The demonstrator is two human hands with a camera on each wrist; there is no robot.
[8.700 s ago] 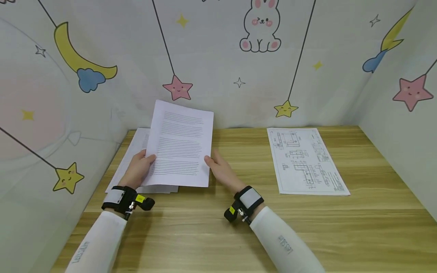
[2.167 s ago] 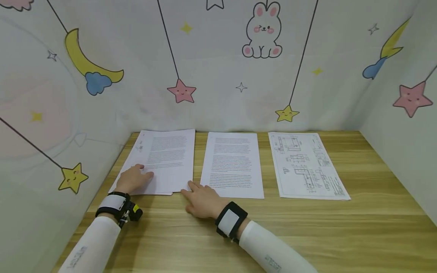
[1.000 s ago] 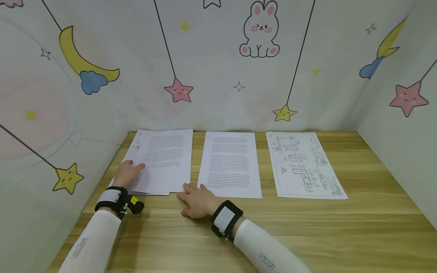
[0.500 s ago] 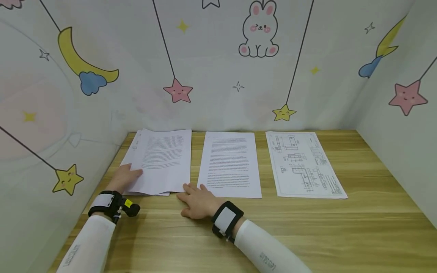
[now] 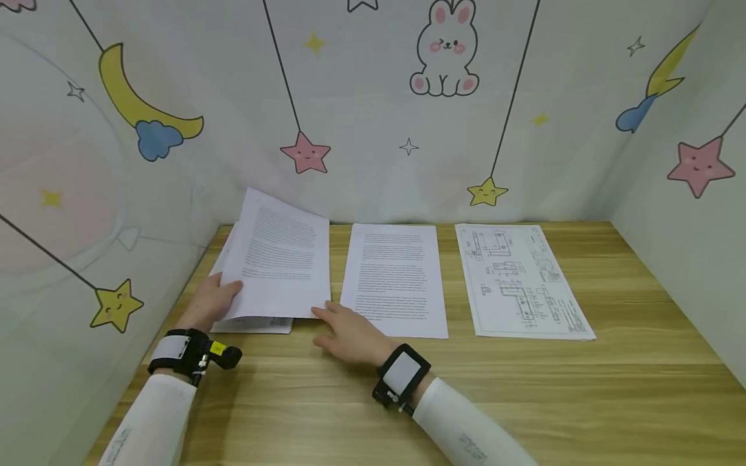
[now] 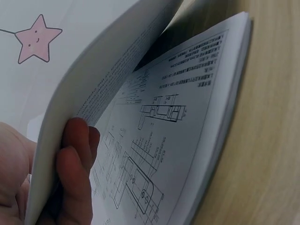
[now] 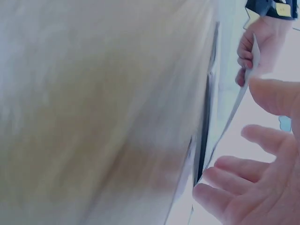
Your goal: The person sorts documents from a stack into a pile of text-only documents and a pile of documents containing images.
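Note:
A printed text sheet (image 5: 280,259) is lifted at its left side, tilted above a stack of drawing sheets (image 6: 154,136). My left hand (image 5: 208,303) grips its left edge, thumb on the printed face and fingers curled beneath, as the left wrist view shows. The sheet's right side stays low. At its lower right corner, my right hand (image 5: 352,335) has its fingers extended, the tips at the paper's edge; whether they bear on it I cannot tell. In the right wrist view the right hand's fingers (image 7: 234,180) are spread and pinch nothing.
A second text sheet (image 5: 393,278) lies flat in the middle of the wooden table (image 5: 326,414). Farther right lies a technical drawing (image 5: 521,278). A patterned cloth wall (image 5: 373,103) rises behind the table's back edge.
The text sheet on the left stack, flat half a second ago, now has its left side raised in my left hand. My right hand has shifted slightly right and up.

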